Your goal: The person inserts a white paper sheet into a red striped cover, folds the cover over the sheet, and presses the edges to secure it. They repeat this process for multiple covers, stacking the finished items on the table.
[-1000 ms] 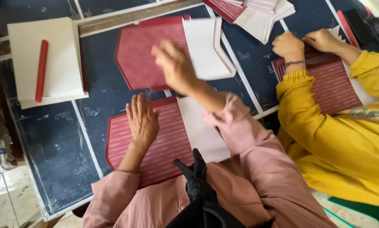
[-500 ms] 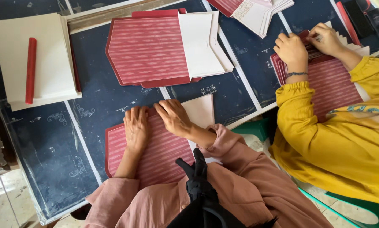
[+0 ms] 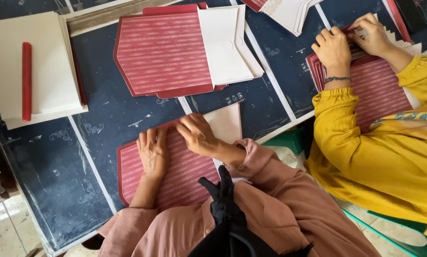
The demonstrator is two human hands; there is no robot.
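On the dark blue table (image 3: 127,114), nearest the person, lies the red striped liner sheet (image 3: 185,171) w/ a cream envelope (image 3: 225,124) tucked at its right end. Left hand (image 3: 152,151) is flat, fingers spread, pressing the liner; right hand (image 3: 198,134) is curled, fingertips pressing the liner/envelope seam. Risk imo: if the flat hand lifts, the liner skews and the crease goes crooked.

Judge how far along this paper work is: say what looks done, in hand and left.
Done: a pile of red striped sheets with white cards lies above. In hand: left hand and right hand press one striped sheet. Left: the white stack.
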